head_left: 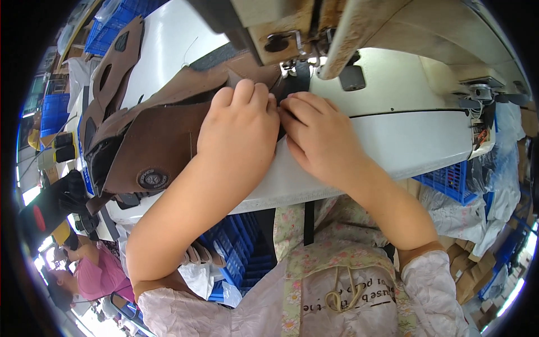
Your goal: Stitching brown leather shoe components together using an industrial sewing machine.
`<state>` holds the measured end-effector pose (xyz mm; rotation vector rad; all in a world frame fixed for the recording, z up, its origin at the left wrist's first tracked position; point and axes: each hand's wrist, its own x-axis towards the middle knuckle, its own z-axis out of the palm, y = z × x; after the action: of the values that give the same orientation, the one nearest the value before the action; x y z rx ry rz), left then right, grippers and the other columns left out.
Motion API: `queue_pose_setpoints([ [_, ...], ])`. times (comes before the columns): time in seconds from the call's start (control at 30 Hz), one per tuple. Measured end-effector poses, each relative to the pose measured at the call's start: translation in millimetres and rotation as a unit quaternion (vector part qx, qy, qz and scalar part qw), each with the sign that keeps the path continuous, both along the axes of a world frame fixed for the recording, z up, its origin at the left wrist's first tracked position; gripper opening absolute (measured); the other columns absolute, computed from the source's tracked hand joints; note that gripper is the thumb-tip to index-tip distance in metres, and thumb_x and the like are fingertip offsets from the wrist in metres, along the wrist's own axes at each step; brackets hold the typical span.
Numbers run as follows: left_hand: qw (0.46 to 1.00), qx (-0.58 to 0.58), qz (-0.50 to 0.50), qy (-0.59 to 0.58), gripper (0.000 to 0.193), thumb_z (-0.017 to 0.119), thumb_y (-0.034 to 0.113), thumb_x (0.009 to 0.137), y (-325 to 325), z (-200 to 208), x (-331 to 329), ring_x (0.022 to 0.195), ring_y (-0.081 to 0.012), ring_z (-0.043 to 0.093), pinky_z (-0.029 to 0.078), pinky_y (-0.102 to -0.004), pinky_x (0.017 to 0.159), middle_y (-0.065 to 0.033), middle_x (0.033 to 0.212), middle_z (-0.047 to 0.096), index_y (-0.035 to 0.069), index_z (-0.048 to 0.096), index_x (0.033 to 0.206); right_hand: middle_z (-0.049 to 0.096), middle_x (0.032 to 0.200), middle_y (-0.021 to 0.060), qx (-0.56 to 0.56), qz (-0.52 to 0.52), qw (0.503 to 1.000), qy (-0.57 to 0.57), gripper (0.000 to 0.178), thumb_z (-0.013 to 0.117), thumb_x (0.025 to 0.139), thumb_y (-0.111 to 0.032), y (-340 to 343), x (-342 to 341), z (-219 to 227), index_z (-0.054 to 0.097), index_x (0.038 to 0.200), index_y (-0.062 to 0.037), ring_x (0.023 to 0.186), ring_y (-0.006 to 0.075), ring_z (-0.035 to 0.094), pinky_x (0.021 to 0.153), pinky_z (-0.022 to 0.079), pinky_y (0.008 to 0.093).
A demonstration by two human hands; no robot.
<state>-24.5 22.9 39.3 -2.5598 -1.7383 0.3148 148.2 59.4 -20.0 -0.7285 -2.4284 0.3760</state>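
A brown leather piece [160, 137], folded in layers with a round dark emblem near its lower edge, lies on the white table under a sewing machine [393, 28]. My left hand [241, 123] is closed on the leather's right end, its fingers bent and pressed together just before the presser foot. Beside it, my right hand [323, 132] has its fingers curled together, their tips close to the left fingers and to a black strip [297, 81] by the needle area. What the right fingertips pinch is hidden.
More brown leather pieces [118, 67] lie at the far left of the white table [382, 143]. Blue crates [449, 182] stand below the table's right side and under its front edge. A person in a pink top [98, 269] sits at the lower left.
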Motion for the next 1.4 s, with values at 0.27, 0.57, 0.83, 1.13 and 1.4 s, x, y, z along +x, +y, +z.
queue_pose_setpoints([
  [0.27,0.999,0.042,-0.006,-0.001,0.067,0.078,0.024,0.065,0,-6,3,0.107,-0.024,0.053,0.042,-0.0346,0.09,-0.0078,0.108,0.06,-0.003,0.064,0.125,0.062,0.121,0.0148,-0.018,0.001,0.999,-0.029,0.037,0.071,0.075,-0.011,-2,6,1,0.069,0.111,0.0018,0.12,0.0328,0.056,0.1,0.048,0.0452],
  [0.57,0.991,0.11,0.065,0.039,0.087,0.092,0.031,0.052,-31,32,-8,0.136,-0.0354,0.046,0.023,-0.0549,0.121,-0.0189,0.14,0.055,0.012,0.062,0.131,0.062,0.119,0.0132,-0.014,-0.008,1.0,-0.021,0.04,0.074,0.073,-0.014,-4,5,0,0.07,0.111,-0.003,0.12,0.032,0.057,0.1,0.048,0.0447],
  [0.83,0.992,0.027,-0.037,0.118,0.078,0.084,0.042,0.063,-23,33,-22,0.123,-0.0301,0.051,0.035,-0.0463,0.108,-0.0188,0.126,0.063,0.008,0.065,0.131,0.063,0.107,0.0073,-0.001,-0.006,1.0,-0.002,0.027,0.071,0.077,-0.014,-10,-1,1,0.071,0.102,-0.0031,0.11,0.0257,0.057,0.088,0.048,0.0405],
  [1.13,0.99,0.049,-0.076,0.104,0.042,0.07,0.026,0.08,-16,26,-25,0.101,-0.0248,0.059,0.04,-0.0399,0.094,-0.0096,0.099,0.071,0.006,0.072,0.117,0.063,0.108,0.0089,0.002,-0.008,1.0,0.008,0.029,0.071,0.077,-0.014,-10,2,0,0.071,0.103,-0.0017,0.111,0.0266,0.057,0.091,0.048,0.0414],
  [1.4,0.99,0.075,-0.076,0.096,0.014,0.068,0.016,0.079,-14,18,-20,0.078,-0.0213,0.061,0.04,-0.0369,0.08,-0.0045,0.074,0.068,0.005,0.071,0.087,0.063,0.111,0.01,-0.004,0.001,1.0,-0.015,0.034,0.073,0.074,-0.013,-10,7,2,0.07,0.107,-0.0023,0.114,0.0293,0.058,0.093,0.049,0.0434],
])
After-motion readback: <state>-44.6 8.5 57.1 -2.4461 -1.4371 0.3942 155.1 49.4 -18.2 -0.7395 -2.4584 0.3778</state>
